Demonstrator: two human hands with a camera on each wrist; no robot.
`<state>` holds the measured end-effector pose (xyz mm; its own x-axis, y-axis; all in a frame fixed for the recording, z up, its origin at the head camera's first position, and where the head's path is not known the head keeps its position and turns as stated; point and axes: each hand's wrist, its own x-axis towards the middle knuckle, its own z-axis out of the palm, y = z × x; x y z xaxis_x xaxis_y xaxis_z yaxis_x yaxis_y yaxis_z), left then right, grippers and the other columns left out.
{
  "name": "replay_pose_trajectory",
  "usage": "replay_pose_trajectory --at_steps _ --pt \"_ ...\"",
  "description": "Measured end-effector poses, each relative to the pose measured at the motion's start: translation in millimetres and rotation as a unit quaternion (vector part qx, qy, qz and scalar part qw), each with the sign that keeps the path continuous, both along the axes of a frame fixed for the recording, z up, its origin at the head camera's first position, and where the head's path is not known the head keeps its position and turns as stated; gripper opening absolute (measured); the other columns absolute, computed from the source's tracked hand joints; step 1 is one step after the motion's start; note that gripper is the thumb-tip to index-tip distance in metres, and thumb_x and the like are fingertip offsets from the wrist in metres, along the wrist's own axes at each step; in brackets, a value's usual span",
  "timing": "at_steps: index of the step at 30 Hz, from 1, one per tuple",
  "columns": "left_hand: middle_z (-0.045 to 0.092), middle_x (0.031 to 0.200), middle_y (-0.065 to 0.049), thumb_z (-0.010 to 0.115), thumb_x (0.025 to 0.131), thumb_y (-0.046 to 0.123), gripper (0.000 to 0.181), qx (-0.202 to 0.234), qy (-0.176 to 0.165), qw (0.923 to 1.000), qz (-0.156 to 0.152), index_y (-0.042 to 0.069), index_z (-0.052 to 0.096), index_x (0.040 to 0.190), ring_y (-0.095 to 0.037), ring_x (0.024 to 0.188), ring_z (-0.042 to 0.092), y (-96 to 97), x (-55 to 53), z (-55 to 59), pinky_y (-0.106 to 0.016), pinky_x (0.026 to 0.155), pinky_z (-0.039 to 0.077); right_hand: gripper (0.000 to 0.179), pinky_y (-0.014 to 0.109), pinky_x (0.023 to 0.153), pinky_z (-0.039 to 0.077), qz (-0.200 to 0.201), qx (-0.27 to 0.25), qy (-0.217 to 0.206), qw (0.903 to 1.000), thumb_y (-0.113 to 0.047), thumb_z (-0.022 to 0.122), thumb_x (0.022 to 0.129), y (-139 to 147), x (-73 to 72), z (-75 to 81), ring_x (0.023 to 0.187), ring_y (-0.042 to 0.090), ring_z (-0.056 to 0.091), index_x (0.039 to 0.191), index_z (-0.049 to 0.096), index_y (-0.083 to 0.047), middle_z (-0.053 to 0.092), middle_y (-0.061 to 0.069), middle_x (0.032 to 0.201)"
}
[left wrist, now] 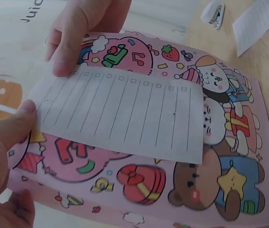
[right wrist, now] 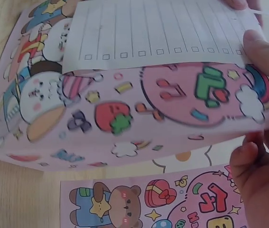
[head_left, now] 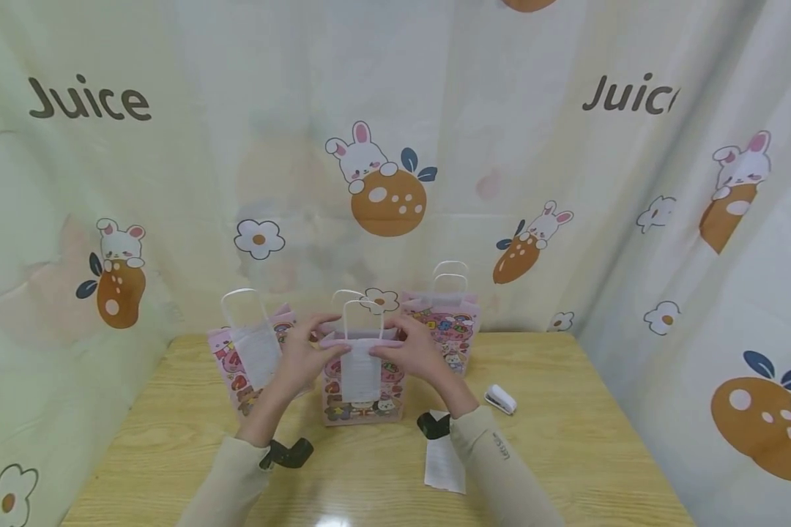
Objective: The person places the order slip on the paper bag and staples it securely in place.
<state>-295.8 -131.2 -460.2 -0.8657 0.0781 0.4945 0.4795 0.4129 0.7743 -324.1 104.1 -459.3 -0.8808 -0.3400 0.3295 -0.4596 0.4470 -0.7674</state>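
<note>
A pink cartoon-print paper bag (head_left: pixel 364 414) with white handles stands upright in the middle of the table. Against its front, just under the near handle, lies a lined paper slip (head_left: pixel 361 375) with small checkboxes (left wrist: pixel 120 114). My left hand (head_left: pixel 301 357) pinches the bag's top edge at the left, its thumb beside the slip. At the right, my right hand (head_left: pixel 417 353) grips the same edge, thumb in front and fingers behind. Whether anything fastens the slip to the bag is hidden by the angle.
Another pink bag (head_left: pixel 227 359) with a paper slip (head_left: pixel 257 354) on its front leans at the left. A third bag (head_left: pixel 450 329) stands behind to the right. A white stapler (head_left: pixel 501 399) and a loose lined slip (head_left: pixel 444 467) lie on the wooden table (head_left: pixel 567 454).
</note>
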Motion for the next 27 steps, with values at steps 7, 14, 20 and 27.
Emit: replay_pose_trajectory --at_steps 7,14,20,27 --pt "0.061 0.104 -0.005 0.087 0.073 0.020 0.055 0.003 -0.043 0.9990 0.010 0.007 0.057 0.117 -0.021 0.092 0.054 1.4 2.0 1.2 -0.036 0.074 0.047 0.030 0.028 0.056 0.047 -0.002 -0.001 0.016 0.9999 -0.026 0.085 0.077 4 1.5 -1.7 0.065 0.014 0.054 0.099 0.067 -0.015 0.060 -0.004 0.079" --pt "0.069 0.097 -0.006 0.085 0.076 0.018 0.040 -0.028 -0.073 0.9967 0.021 0.004 0.070 0.110 -0.018 0.081 0.064 -0.1 3.9 5.1 -0.031 0.066 0.053 0.024 0.027 0.055 0.046 -0.031 0.023 0.028 0.9989 -0.031 0.084 0.077 1 0.0 -5.7 0.066 0.012 0.054 0.091 0.071 -0.017 0.062 -0.006 0.081" --pt "0.072 0.095 -0.005 0.083 0.079 0.021 0.033 -0.019 -0.097 0.9950 0.008 0.004 0.073 0.106 -0.015 0.074 0.066 -1.4 4.1 1.7 -0.029 0.062 0.054 0.020 0.028 0.060 0.047 -0.044 0.020 0.027 0.9985 -0.030 0.084 0.077 -4 -3.3 -9.5 0.071 0.012 0.056 0.085 0.073 -0.016 0.064 -0.008 0.083" --pt "0.072 0.087 -0.003 0.084 0.077 0.020 0.023 0.011 -0.091 0.9957 0.016 0.008 0.077 0.095 -0.015 0.057 0.058 -0.5 3.6 -4.7 -0.025 0.049 0.047 0.018 0.027 0.058 0.047 -0.039 0.011 0.050 0.9979 -0.028 0.085 0.077 -6 -4.5 -13.0 0.068 0.011 0.055 0.082 0.073 -0.015 0.064 -0.008 0.080"
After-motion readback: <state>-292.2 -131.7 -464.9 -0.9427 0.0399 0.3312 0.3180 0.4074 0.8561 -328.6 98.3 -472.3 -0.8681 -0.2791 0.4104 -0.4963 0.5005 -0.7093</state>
